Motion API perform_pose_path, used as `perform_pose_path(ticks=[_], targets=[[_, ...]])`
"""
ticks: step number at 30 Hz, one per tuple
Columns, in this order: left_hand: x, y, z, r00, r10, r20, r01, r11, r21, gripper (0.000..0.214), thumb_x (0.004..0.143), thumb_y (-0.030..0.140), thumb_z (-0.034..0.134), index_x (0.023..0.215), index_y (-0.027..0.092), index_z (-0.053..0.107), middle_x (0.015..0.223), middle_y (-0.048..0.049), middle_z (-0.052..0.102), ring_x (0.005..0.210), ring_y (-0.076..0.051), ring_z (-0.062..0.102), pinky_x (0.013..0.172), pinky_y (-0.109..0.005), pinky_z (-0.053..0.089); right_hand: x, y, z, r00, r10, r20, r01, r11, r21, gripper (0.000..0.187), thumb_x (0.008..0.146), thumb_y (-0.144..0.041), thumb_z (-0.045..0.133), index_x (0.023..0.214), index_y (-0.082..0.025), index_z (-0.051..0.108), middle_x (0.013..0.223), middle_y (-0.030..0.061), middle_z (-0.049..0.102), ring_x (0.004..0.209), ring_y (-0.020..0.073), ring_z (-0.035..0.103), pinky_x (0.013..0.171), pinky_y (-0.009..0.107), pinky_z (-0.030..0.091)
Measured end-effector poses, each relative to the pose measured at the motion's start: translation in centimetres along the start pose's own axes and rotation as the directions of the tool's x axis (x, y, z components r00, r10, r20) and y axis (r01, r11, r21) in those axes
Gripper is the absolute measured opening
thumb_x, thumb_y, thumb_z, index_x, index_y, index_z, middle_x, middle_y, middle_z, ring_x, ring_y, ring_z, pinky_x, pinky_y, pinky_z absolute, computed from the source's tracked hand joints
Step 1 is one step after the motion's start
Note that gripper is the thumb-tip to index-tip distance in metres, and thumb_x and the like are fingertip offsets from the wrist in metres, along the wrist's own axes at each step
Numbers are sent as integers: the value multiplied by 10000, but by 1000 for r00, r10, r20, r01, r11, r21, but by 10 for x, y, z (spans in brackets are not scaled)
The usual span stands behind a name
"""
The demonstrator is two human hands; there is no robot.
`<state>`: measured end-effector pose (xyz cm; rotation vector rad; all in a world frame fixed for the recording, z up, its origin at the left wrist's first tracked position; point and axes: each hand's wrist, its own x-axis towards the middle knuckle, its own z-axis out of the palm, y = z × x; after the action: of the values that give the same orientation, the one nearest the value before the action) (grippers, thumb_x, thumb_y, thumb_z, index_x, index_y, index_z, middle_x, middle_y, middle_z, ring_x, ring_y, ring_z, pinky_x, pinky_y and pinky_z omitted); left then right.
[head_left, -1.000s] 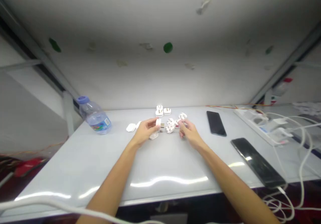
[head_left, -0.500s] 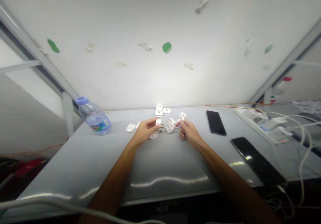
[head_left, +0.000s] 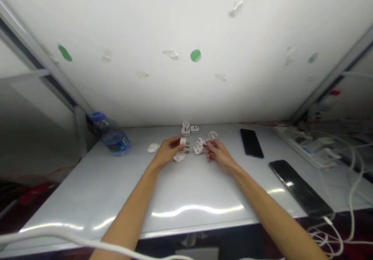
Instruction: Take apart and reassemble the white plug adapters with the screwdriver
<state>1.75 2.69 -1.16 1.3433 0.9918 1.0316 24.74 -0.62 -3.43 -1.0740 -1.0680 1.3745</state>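
A white plug [head_left: 183, 141] is being held over the worktop [head_left: 186, 186], pins pointing right, and the left hand [head_left: 168, 151] is clamping it between thumb and fingers. Opposite, the right hand [head_left: 218, 154] is pinching a slim reddish tool [head_left: 205, 146], blurred. Other white plugs [head_left: 198, 149] are lying between and behind the hands, a bottle [head_left: 116, 140] is standing leftward, and black phones [head_left: 252, 143] are resting rightward

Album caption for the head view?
Left hand holding white pronged plug, right hand near white plug pieces, over grey tabletop.
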Motion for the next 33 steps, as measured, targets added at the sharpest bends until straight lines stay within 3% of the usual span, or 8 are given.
perform_pose_path(ticks=[4,8,10,15,20,26,30,33], targets=[[1,-3,-1,1000,3,19,-3,1000,-2,758,612,473,859,1258,137,651,1256,-141,680,1191,-342,614,1034,-492,470,0,1,1,1000,-5,-27,4,1000,-21,425,751,-587,673,887,-227,492,491,-124,392,406,89,405,405,207,343],[1,-3,-2,1000,0,23,0,1000,-9,767,617,477,856,1268,130,645,1259,-151,676,1181,-343,620,1038,-493,466,0,0,2,999,-25,-32,25,1000,-3,467,675,-512,749,942,-217,505,597,-76,547,497,109,520,458,227,420],[1,-3,-2,1000,2,19,-2,1000,-2,762,618,472,857,1264,126,647,1256,-154,677,1182,-342,620,1042,-487,465,0,-1,3,999,7,-41,-7,1000,14,479,685,-529,734,967,-219,503,599,-73,553,507,119,543,452,229,425],[1,-4,0,1000,9,28,-10,999,36,738,642,462,845,1273,139,642,1263,-154,674,1179,-333,623,1049,-502,459,-2,-1,5,996,30,-87,-33,999,-42,444,763,-617,646,907,-241,459,431,-145,343,340,70,327,350,179,216],[2,-6,1,999,30,26,-32,996,77,708,663,465,824,1266,139,645,1280,-152,664,1181,-322,621,1076,-524,427,0,-2,4,994,-46,-101,47,999,3,485,662,-522,769,932,-224,496,635,-61,582,483,98,509,441,222,400],[2,-7,1,999,24,22,-26,997,78,688,680,427,816,1276,135,637,1277,-158,665,1167,-314,626,1046,-500,455,-2,-3,4,998,16,-58,-16,1000,5,407,753,-565,676,898,-222,511,467,-120,402,399,87,418,414,210,318],[2,-7,1,999,32,22,-34,996,81,697,682,434,813,1278,122,633,1260,-159,674,1153,-313,636,1043,-497,458,-1,-3,3,998,34,-46,-32,999,38,433,655,-464,767,932,-211,551,604,-66,557,493,108,527,459,229,397],[4,-9,1,999,47,12,-48,995,91,728,662,457,820,1275,111,633,1254,-159,677,1155,-325,635,1028,-495,472,-1,-4,3,998,62,-29,-61,997,41,420,683,-516,744,896,-191,584,641,-31,594,505,112,543,466,239,417]])
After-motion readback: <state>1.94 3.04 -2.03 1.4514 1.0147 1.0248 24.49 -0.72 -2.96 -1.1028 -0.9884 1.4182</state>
